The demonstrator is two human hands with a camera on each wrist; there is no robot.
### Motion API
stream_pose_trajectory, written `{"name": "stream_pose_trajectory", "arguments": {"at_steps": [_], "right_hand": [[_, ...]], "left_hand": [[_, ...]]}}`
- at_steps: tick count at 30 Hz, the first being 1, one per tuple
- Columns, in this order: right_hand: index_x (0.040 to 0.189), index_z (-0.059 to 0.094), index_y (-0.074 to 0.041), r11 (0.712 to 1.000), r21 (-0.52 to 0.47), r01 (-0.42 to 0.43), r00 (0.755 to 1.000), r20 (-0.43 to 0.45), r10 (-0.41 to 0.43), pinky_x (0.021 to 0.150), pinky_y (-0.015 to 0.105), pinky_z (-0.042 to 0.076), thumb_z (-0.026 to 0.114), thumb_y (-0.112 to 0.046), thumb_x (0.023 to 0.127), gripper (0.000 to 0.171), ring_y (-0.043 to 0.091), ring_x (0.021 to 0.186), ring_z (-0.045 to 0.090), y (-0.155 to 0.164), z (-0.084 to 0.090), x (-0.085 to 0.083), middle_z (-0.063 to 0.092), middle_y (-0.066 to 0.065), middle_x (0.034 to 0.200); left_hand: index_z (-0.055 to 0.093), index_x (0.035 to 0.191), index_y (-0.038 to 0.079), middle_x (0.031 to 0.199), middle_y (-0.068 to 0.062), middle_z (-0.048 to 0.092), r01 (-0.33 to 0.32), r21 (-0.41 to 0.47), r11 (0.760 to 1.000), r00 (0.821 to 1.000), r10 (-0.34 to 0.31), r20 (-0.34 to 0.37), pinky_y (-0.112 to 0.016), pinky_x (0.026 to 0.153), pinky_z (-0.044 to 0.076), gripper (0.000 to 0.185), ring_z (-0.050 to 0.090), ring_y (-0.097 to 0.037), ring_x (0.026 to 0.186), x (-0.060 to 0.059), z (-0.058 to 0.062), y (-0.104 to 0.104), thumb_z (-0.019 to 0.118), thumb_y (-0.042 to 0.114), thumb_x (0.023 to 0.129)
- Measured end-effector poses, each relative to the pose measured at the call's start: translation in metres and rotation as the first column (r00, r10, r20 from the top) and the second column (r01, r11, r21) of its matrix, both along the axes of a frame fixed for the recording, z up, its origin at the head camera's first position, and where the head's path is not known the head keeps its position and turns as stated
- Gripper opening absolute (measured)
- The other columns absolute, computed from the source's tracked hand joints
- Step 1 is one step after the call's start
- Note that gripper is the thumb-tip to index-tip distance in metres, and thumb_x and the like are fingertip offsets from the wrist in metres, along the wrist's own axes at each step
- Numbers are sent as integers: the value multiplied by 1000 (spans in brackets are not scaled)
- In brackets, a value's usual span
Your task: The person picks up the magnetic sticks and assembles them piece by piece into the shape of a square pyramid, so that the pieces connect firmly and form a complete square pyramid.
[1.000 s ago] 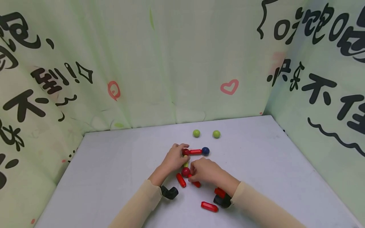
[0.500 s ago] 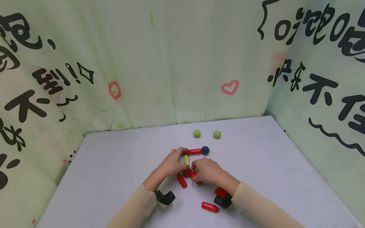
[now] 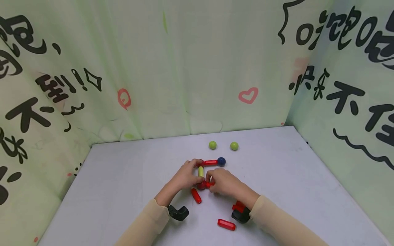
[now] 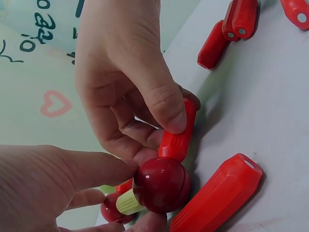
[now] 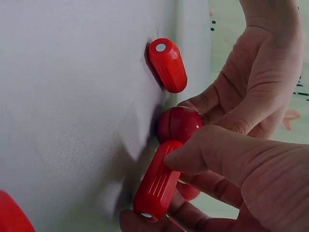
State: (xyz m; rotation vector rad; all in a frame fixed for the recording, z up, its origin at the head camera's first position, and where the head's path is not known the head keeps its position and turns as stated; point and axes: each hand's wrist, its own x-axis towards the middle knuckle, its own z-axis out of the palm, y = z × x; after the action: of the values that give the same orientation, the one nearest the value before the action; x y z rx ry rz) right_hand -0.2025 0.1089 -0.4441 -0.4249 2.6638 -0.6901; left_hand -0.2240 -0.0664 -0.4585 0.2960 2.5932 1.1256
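Observation:
My left hand (image 3: 186, 176) holds the near red ball (image 4: 161, 183), thumb against it, while its other fingers reach to the far red ball (image 4: 112, 209). A pale yellow magnetic stick (image 3: 201, 171) joins the two balls. My right hand (image 3: 226, 182) pinches a red magnetic stick (image 5: 158, 181) between thumb and fingers, one end against the near ball. From the far ball another red stick (image 3: 210, 163) runs right to a blue ball (image 3: 221, 162). A loose red stick (image 4: 219, 195) lies on the table just in front of the near ball.
Two green balls (image 3: 212, 145) sit farther back on the white table (image 3: 129, 191). A red stick (image 3: 226, 224) lies nearer the front, and more red sticks (image 3: 238, 206) are by the right wrist's black camera (image 3: 241, 216). Printed curtains enclose the table's back and sides.
My left thumb has come down from beside the far ball onto the near one. The right hand has swung its red stick round, so it points more sideways from the near ball.

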Motion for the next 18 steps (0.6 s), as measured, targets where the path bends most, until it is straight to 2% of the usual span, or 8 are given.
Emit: {"name": "stream_pose_trajectory", "arguments": {"at_steps": [6,10,14,18], "right_hand": [[102,70,-12,1000,-24,-15,1000,-25,14,65,31,51,80,-6,85,21,17,71,56,2,-3,-3,59,1,80],[102,72,-12,998,-53,-26,998,-51,23,66,29,52,77,-8,89,15,15,73,57,7,-3,-4,62,-1,82],[105,74,-10,998,-65,1,996,-92,-7,68,29,53,70,-8,95,11,14,75,58,16,5,-8,67,1,88],[111,73,-8,998,-40,50,989,-138,-55,75,33,57,68,-10,98,15,17,83,60,27,13,-18,70,6,99]], "left_hand": [[64,133,12,133,-21,55,11,-1,1000,1000,-11,-15,-37,79,60,45,57,-29,106,-1,-2,-1,78,16,91],[67,129,16,132,-20,57,18,-24,1000,1000,-19,-16,-41,83,58,39,56,-28,108,1,-3,-2,78,19,91],[69,127,18,126,-17,58,72,-46,996,997,-72,2,-43,85,56,39,55,-26,108,3,-2,-2,80,24,90],[73,121,17,116,-12,58,132,-51,990,991,-131,31,-35,77,52,33,52,-22,102,5,-2,-2,81,20,89]]}}
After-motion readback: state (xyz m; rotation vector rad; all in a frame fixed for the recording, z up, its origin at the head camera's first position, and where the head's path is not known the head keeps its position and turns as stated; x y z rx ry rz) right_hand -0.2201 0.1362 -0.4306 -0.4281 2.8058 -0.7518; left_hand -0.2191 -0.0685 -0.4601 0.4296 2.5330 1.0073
